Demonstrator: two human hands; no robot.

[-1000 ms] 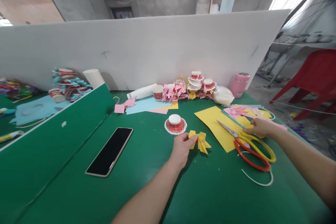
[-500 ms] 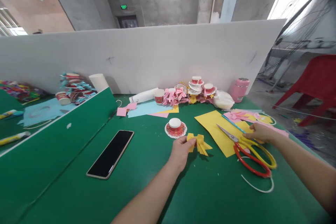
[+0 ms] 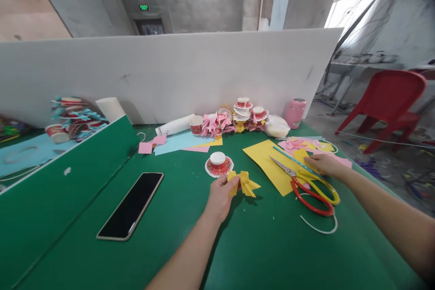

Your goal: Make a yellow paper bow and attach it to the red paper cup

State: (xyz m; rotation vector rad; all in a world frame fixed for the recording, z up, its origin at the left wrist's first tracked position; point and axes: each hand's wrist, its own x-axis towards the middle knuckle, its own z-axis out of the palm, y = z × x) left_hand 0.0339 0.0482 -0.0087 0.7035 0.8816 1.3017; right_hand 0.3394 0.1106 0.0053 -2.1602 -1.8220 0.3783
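A yellow paper bow (image 3: 244, 183) with trailing tails is pinched in my left hand (image 3: 219, 197), low over the green table. Just behind it stands a small red-and-white paper-cup hat (image 3: 218, 164) with a fringed brim. At the right, the fingers of my right hand (image 3: 321, 163) close on the edge of a small yellow paper piece (image 3: 300, 157); its far side is hidden. Beside that hand lie a blue pencil (image 3: 288, 156) and scissors (image 3: 307, 186) with one red and one yellow handle. A large yellow sheet (image 3: 267, 163) lies under the blades.
A phone (image 3: 131, 206) lies at left near a green divider (image 3: 102, 158). Decorated cups (image 3: 243, 106), pink bows (image 3: 215, 123) and a pink bottle (image 3: 295, 113) line the white partition (image 3: 190, 77). A white cord (image 3: 319, 232) curls by the scissors.
The view has turned slightly right, shifting everything leftward. My right hand has moved from the pencil's end to the yellow paper piece behind it. My left hand still holds the bow.
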